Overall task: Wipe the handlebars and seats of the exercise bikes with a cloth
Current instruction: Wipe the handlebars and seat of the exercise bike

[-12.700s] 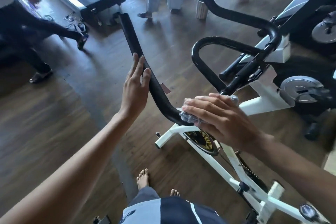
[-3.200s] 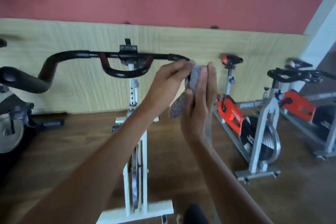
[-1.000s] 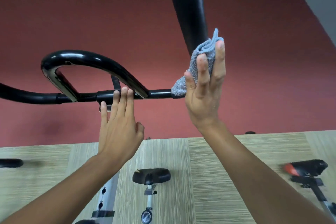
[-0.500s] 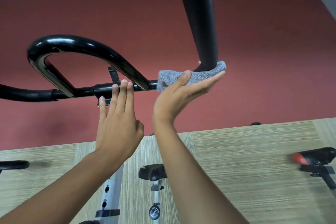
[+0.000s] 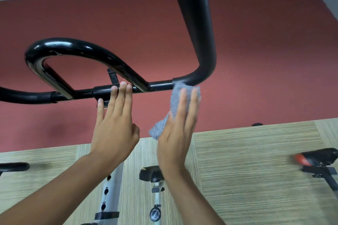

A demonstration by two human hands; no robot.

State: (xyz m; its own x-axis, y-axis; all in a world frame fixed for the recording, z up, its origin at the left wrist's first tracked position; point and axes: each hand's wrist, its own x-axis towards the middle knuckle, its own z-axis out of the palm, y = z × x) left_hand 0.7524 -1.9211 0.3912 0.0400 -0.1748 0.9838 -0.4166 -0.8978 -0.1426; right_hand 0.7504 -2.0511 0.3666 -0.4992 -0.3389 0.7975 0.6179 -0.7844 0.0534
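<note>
I look up from below at a bike's black handlebar [image 5: 197, 23], whose thick right grip bends up past the top of the view. My right hand [image 5: 178, 129] presses a grey cloth [image 5: 174, 104] flat, fingers straight, just under the bend of that grip; the cloth's top edge touches the bar. My left hand [image 5: 115, 124] is open, fingertips resting on the black centre clamp [image 5: 102, 92] of the crossbar. This bike's black seat [image 5: 150, 173] shows low between my forearms.
A red wall fills the background above a pale wood-grain panel [image 5: 256, 179]. The bike's grey post [image 5: 109, 193] rises at lower centre. Another bike's red and black seat [image 5: 318, 159] is at the right edge. A black grip end [image 5: 14, 167] pokes in from the left.
My right hand has turned from cupping the cloth under the grip's bend to holding it flat and upright just below the bend. The left hand stays on the clamp. The view tilted slightly.
</note>
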